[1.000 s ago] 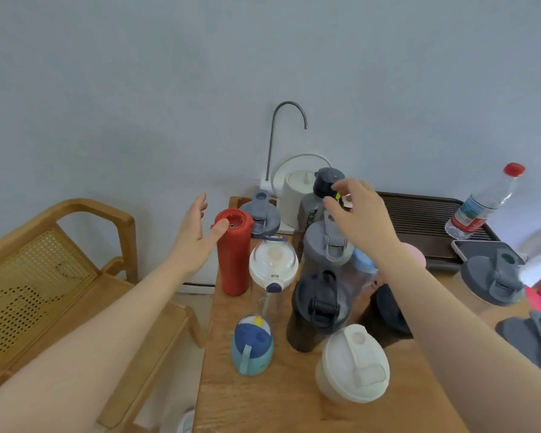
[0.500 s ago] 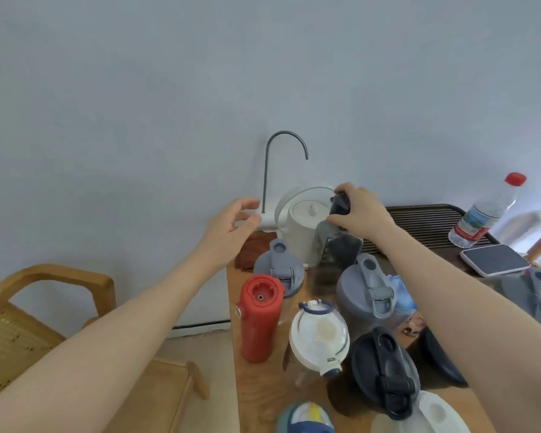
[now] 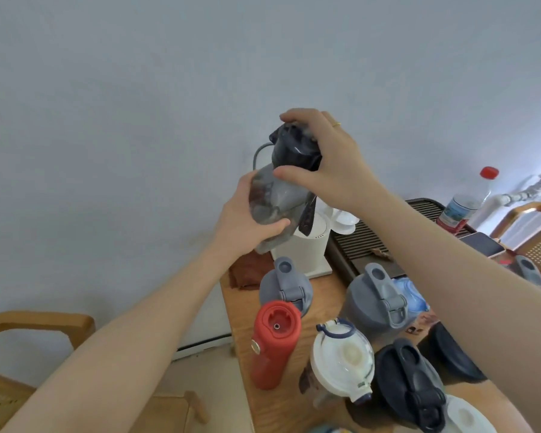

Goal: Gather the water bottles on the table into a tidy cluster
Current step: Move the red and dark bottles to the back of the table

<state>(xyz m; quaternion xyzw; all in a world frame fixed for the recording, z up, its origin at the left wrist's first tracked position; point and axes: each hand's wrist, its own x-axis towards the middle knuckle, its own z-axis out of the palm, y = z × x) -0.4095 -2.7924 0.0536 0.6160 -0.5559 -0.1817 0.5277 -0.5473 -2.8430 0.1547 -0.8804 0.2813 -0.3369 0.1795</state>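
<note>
A smoky grey bottle with a dark cap (image 3: 278, 195) is lifted in the air above the back of the wooden table (image 3: 241, 332). My left hand (image 3: 247, 220) grips its body from below and my right hand (image 3: 328, 164) holds its cap from above. Under it stand a red bottle (image 3: 274, 345), a grey flip-lid bottle (image 3: 286, 287), a larger grey flip-lid bottle (image 3: 377, 303), a white-lidded clear bottle (image 3: 341, 360) and a black-lidded bottle (image 3: 411, 379), close together.
A white water dispenser (image 3: 306, 248) stands at the table's back edge beside a dark slatted tray (image 3: 363, 242). A red-capped plastic bottle (image 3: 466, 198) and a phone (image 3: 484, 245) lie at the right. A wooden chair (image 3: 28, 326) is at the left, a brown cloth (image 3: 247, 270) near the dispenser.
The grey dark-capped bottle has been lifted off the table. My left hand, free before, now grips its body. The view has tilted upward.
</note>
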